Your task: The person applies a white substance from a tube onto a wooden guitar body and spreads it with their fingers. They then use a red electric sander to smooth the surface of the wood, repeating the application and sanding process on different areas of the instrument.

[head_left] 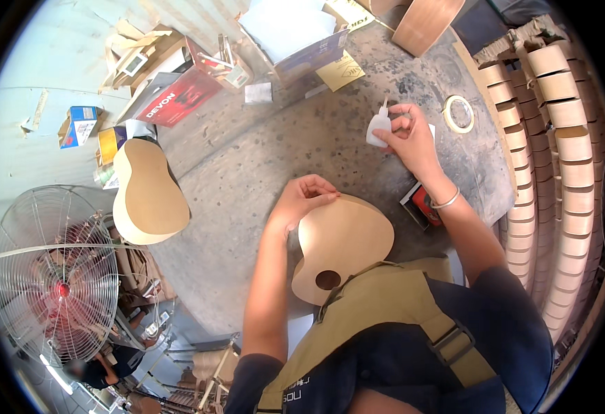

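A pale wooden guitar body [350,234] with a round sound hole lies on the worktable close against me. My left hand [304,200] is closed at its far edge, thumb and fingertips pinched together; anything between them is too small to make out. Farther off to the right, my right hand [413,141] grips a small white squeeze bottle [375,131] with a thin nozzle pointing up. The bottle is held above the table, apart from the guitar body. Beneath my right wrist sits a black and red object [423,205], partly covered by the arm.
Another guitar body [149,196] rests at the table's left edge, near a large caged fan [57,276]. Open boxes, including a red one [178,96], stand at the back. A tape roll [459,114] lies right. Curved wooden pieces [568,172] are stacked beyond the right edge. A person [112,366] is lower left.
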Demonstrator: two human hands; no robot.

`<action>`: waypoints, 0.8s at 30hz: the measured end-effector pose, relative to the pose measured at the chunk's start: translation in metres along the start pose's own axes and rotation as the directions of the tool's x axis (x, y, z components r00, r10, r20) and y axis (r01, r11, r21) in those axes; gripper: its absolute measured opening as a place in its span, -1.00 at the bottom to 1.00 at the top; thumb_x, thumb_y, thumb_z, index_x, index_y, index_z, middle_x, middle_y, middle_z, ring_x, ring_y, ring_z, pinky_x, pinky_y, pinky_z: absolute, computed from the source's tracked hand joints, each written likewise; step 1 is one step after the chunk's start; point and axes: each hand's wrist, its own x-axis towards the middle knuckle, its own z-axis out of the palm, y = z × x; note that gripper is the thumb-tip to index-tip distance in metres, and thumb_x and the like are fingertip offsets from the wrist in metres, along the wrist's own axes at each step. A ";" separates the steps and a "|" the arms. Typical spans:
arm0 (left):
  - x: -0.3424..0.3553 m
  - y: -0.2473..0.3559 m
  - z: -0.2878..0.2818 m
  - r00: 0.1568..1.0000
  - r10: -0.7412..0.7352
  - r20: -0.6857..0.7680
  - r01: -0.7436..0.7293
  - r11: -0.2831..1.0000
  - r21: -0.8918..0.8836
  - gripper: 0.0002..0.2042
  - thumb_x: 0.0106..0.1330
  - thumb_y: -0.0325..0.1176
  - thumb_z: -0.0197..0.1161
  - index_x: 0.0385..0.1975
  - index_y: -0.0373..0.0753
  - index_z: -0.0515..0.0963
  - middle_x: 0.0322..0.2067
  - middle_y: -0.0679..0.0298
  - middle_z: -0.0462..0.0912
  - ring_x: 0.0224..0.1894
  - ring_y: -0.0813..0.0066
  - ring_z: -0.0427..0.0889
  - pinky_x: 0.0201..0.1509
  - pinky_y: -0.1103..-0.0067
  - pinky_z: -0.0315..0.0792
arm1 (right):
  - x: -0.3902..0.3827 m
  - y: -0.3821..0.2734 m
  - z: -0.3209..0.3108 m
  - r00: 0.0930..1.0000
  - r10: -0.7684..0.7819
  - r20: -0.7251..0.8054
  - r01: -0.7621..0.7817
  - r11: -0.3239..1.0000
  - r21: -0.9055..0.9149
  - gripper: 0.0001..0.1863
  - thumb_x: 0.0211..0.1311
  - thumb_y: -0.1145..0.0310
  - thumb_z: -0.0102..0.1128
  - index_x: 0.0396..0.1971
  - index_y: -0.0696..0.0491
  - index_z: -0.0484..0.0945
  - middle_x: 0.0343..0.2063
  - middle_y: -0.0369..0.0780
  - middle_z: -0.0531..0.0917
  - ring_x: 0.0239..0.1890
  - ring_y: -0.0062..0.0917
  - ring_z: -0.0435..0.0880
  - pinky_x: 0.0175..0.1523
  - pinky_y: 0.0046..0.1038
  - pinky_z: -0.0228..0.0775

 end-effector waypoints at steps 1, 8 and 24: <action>-0.002 0.004 0.003 1.000 -0.010 -0.012 0.010 1.000 -0.014 -0.89 0.48 -0.53 0.40 -0.08 -0.36 0.69 -0.10 0.14 0.85 -0.12 0.57 0.80 -0.07 0.62 0.68 | -0.010 -0.012 0.002 1.000 0.023 0.006 -0.023 0.999 -0.032 -0.49 0.28 0.50 0.56 0.13 0.19 0.47 -0.29 -0.24 0.75 -0.32 -0.59 0.82 -0.30 -0.54 0.71; -0.007 -0.009 0.012 0.982 0.057 -0.180 -0.078 0.990 -0.115 -0.80 0.61 -0.35 0.27 -0.10 -0.38 0.70 -0.12 0.11 0.85 -0.09 0.52 0.81 0.01 0.56 0.67 | -0.051 -0.009 0.008 0.974 -0.004 0.225 0.000 1.000 0.018 -0.69 0.32 0.55 0.49 0.01 0.21 0.63 -0.19 -0.18 0.84 -0.20 -0.61 0.85 -0.16 -0.55 0.66; -0.042 -0.080 0.040 0.428 0.377 -0.822 -0.211 0.925 0.315 -0.59 0.73 -0.24 0.09 -0.45 -0.31 0.47 -0.40 0.27 0.57 -0.32 0.54 0.50 -0.11 0.48 0.45 | -0.140 -0.012 0.041 0.908 -0.237 0.344 0.365 0.851 -0.377 -0.73 0.31 0.47 0.42 -0.03 0.14 0.65 -0.23 -0.07 0.68 -0.29 -0.09 0.73 -0.22 -0.21 0.60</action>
